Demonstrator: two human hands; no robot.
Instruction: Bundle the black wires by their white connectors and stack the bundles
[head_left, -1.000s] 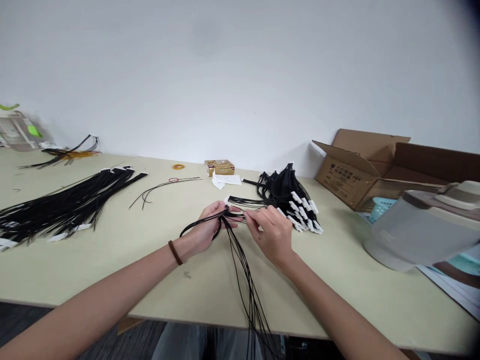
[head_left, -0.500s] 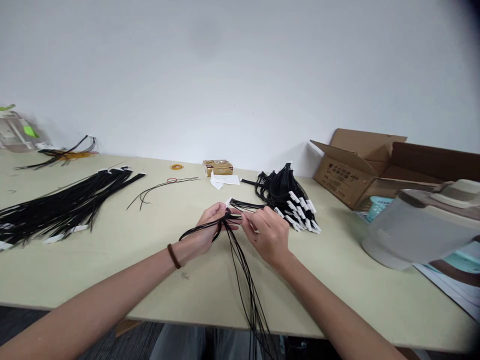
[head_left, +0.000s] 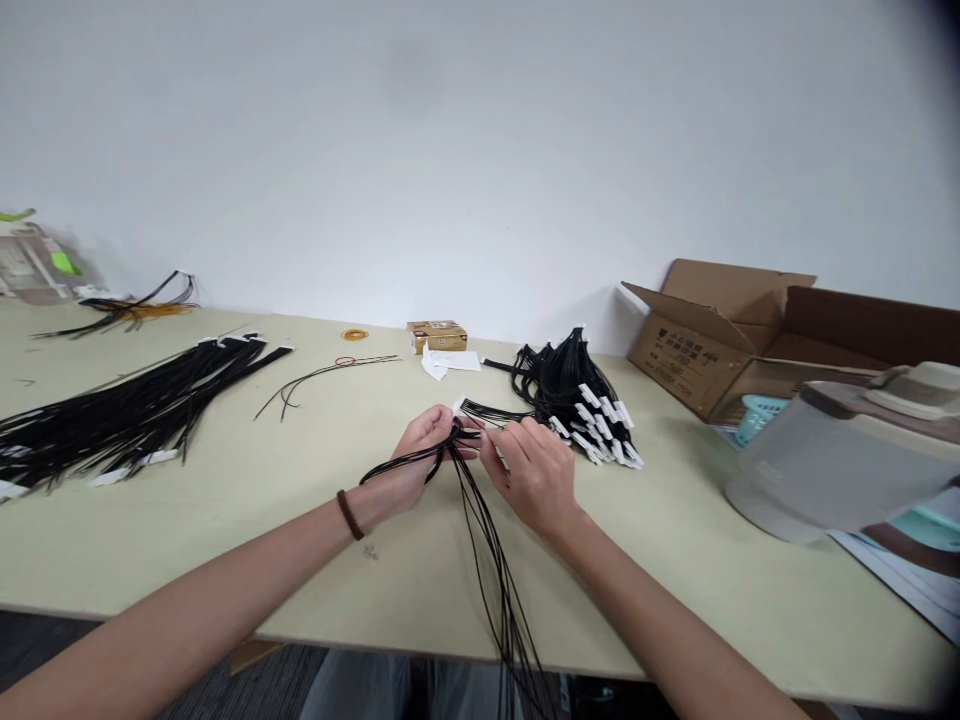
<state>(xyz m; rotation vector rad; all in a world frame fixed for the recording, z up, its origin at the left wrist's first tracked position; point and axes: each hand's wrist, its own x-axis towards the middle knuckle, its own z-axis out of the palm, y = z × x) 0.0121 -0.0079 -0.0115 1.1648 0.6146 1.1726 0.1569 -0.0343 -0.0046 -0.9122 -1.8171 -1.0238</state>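
Black wires [head_left: 491, 537] are trailing over the tabletop's [head_left: 300, 610] front edge, their long axis slanting slightly left as it is running back to the hands. There, the left hand [head_left: 411, 482] is gripping the gathered part, a loop bowing out toward the left edge, a white tip [head_left: 459, 404] pointing toward the back edge. The right hand [head_left: 536, 475] is pinching strands narrowly, its fingertips sitting slightly closer to the left hand than a second ago; the wires are keeping their line. Beyond, a pile [head_left: 562, 370] is lying toward the back edge, and a gold box [head_left: 436, 337] is resting along it.
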